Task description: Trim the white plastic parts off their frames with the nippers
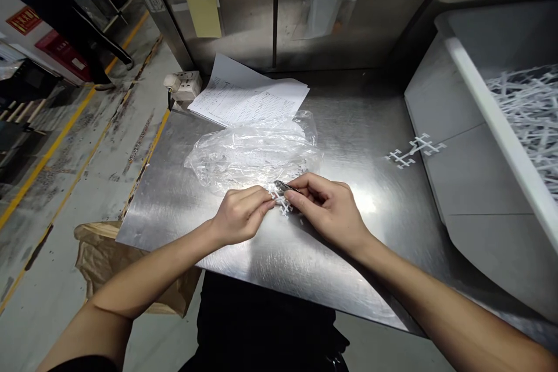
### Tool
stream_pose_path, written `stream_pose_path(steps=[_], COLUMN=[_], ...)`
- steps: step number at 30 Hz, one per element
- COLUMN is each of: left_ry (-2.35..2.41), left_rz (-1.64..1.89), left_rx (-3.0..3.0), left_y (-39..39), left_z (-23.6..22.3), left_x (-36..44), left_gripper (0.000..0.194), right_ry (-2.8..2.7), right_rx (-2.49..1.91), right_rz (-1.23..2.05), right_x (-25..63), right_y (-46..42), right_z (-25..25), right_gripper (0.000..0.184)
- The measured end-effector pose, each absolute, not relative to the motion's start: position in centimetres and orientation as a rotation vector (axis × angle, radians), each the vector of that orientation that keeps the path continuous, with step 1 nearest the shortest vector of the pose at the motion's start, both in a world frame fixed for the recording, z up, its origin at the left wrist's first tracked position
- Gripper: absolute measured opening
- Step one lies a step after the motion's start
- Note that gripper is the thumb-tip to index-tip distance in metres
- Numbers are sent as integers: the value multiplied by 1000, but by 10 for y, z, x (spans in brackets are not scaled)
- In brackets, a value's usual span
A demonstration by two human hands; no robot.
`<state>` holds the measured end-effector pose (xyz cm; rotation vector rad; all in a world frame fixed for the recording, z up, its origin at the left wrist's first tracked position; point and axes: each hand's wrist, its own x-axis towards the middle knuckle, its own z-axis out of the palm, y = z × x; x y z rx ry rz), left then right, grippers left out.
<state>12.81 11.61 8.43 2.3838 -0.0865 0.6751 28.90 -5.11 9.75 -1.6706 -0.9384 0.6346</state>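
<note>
Pinching a white branched piece (285, 207) with the left hand (243, 213), the right hand (333, 209) gripping a small metal tool (283, 186).
I see the piece over the steel table (361, 128), near a clear bag (253, 154); a similar piece (412, 154) rests by the grey bin (471, 180).

a brushed steel wall (244, 26) of flat panels, split by dark seams, closes the far side; a yellow paper (203, 10) is fixed on it toward the left. just before it stands a steel table (357, 145) with a scuffed top, where light falls in bright, blurred glare. to the left runs a stained, pale grey floor (96, 192) marked with worn yellow lines (43, 161). far left, a red sign (24, 20) hangs on a white surface.
</note>
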Motion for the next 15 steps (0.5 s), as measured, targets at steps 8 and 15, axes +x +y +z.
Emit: stream_pose_path(steps=[8, 15], left_ry=[-52, -48], left_rz=[626, 640], left_rx=[2371, 2369], left_y=[116, 116], left_z=[84, 84], left_x=[128, 129], left_gripper=[10, 12], right_ry=[-836, -978], right_rx=[-1661, -1621], right_rz=[719, 654], right_x=[293, 292], right_y=[-50, -53], right_z=[98, 107], right_gripper=[26, 17])
